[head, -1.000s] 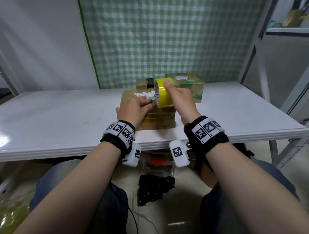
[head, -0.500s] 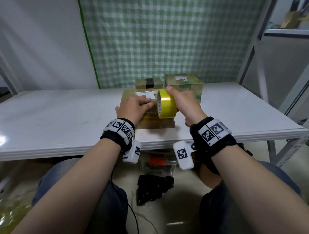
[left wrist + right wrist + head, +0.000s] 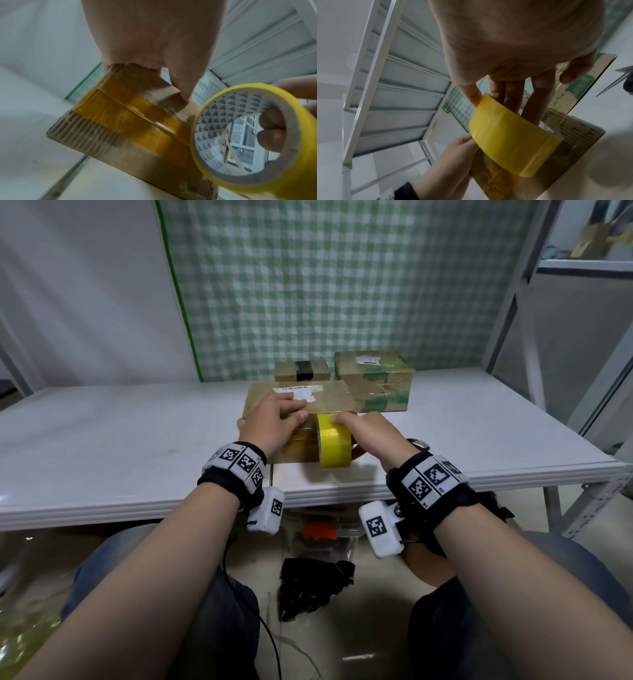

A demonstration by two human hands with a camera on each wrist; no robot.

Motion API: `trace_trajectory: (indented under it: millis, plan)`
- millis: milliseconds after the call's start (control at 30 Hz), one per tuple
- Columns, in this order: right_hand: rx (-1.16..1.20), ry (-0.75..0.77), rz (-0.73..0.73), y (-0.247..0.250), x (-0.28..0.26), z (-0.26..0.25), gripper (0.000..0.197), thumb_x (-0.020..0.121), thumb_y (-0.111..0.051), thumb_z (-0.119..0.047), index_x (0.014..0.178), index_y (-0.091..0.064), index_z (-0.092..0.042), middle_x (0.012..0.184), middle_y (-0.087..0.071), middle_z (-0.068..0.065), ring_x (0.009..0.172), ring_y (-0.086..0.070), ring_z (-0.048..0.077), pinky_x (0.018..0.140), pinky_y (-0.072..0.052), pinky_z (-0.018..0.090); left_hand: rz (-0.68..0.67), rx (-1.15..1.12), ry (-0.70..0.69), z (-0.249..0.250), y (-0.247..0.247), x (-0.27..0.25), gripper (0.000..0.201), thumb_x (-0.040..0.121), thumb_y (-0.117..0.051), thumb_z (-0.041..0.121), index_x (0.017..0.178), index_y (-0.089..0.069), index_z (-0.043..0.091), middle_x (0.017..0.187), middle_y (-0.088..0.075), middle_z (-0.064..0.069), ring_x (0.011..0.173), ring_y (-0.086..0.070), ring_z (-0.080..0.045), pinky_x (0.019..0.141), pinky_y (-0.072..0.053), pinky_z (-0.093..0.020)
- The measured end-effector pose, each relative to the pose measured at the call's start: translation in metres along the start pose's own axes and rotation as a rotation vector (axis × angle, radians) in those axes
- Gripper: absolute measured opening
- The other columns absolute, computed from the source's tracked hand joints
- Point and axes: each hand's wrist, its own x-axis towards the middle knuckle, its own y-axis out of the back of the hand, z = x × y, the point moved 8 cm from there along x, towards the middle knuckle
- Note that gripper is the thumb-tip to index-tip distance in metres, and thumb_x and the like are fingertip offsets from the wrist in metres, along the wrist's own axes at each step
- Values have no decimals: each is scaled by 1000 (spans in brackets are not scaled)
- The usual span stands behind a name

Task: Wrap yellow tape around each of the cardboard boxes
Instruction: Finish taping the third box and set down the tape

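Observation:
The near cardboard box lies flat on the white table, with a shipping label on top. My left hand rests on its top with flat fingers, and the thumb presses at the front edge. My right hand grips the yellow tape roll, fingers through the core, thumb on the outer band. The roll stands against the box's front face, low by the table. In the left wrist view, yellow tape bands cross the box beside the roll. The right wrist view shows the roll against the box.
Behind the near box stand a small box with a black tape band and a larger green-printed box. A metal shelf frame rises at the right. The table's front edge is just under my wrists. A black bag lies on the floor below.
My right hand has brought the tape roll from above the box's top down over its front edge to the front face. The left hand has stayed on the box top.

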Motion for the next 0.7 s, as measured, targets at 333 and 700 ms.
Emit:
trace_trajectory:
  millis: [333,700]
  plan:
    - [54,-4,-8,1,1,7,35,86,-64,-54,105,-65,-25,123,-59,4,106,-59,22,99,-52,47,200,-442,457,-42,17,-28,68,86,-72,26,129,-23,8,142,-33,-15,126,-46,-31,108,-46,-44]
    - [295,55,113,12,10,-5,91,87,-24,-85,148,-50,-23,150,-53,2,137,-48,21,112,-34,46,149,-489,257,-28,18,-24,51,91,-69,27,131,-36,30,143,-45,2,132,-44,-25,110,-40,-42]
